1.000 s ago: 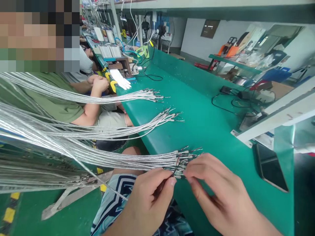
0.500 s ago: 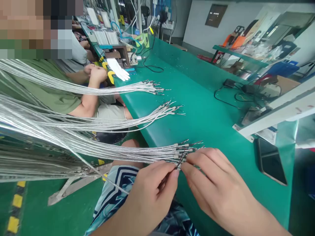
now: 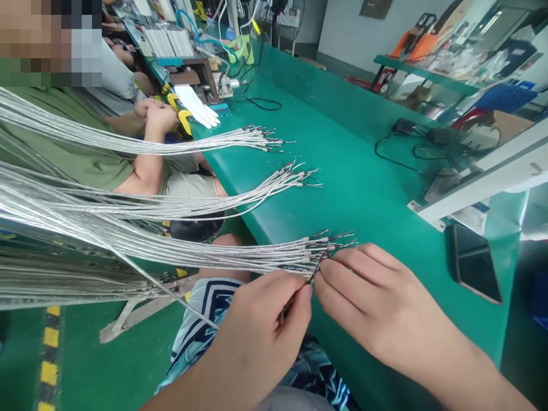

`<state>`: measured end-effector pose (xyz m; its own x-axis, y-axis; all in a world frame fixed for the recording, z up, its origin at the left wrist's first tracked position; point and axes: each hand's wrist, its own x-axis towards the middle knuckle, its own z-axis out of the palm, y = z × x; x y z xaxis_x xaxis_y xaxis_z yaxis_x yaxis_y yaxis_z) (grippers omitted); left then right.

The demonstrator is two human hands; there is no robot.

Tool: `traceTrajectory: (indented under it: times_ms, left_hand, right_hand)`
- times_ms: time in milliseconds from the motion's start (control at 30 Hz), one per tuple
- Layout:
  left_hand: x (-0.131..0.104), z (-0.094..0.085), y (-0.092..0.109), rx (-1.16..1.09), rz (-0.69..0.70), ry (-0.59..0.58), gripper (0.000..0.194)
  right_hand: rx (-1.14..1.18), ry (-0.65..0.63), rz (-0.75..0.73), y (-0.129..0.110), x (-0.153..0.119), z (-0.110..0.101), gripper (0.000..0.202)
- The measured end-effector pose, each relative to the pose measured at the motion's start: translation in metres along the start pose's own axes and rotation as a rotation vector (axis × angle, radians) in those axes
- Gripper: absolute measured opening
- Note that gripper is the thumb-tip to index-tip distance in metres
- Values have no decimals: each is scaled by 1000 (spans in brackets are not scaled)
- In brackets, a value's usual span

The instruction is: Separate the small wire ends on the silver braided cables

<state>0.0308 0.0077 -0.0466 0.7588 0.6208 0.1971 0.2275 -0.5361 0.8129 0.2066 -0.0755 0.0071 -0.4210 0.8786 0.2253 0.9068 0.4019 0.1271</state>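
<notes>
My left hand [image 3: 274, 314] pinches the end of one silvery braided cable [image 3: 171, 294], which runs in from the left and passes behind my fingers. Thin dark wires [image 3: 318, 265] stick out above its thumb and forefinger. Close beside it, the bent fingers of my right hand [image 3: 363, 291] are pressed together at these wires; their tips are partly hidden. Right behind both hands lies the nearest bundle of silvery cables [image 3: 257, 257], its stripped ends showing red, black and white wires. Two further bundles, a middle one [image 3: 240, 205] and a far one [image 3: 205, 141], rest across the table edge.
The green table [image 3: 363, 205] carries a phone [image 3: 474, 262] at right, beside a white metal post [image 3: 483, 177]. Black adapters with cords [image 3: 402, 127] lie behind. At left, a co-worker in a green shirt [image 3: 72, 148] sits near a white glove [image 3: 197, 105] and a small machine [image 3: 205, 77].
The view has shifted slightly, so the bench and bundles sit a little higher. My right hand has closed in on the wires at my left fingertips. Both hands keep their pinch.
</notes>
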Motion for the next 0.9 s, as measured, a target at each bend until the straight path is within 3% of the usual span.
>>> traceTrajectory:
  times_ms: [233, 500, 700, 900]
  left_hand:
    - [-4, -11, 5, 33, -20, -38, 29]
    - [-8, -16, -4, 43, -72, -118, 32]
    - [-9, -23, 0, 13, -112, -216, 35]
    - [-9, -26, -4, -37, -156, -258, 36]
  right_hand:
    - [79, -48, 13, 3, -8, -6, 14]
    - [176, -115, 31, 5, -11, -11, 20]
    - [329, -73, 88, 8, -11, -18, 22]
    - [495, -6, 161, 23, -9, -8, 25]
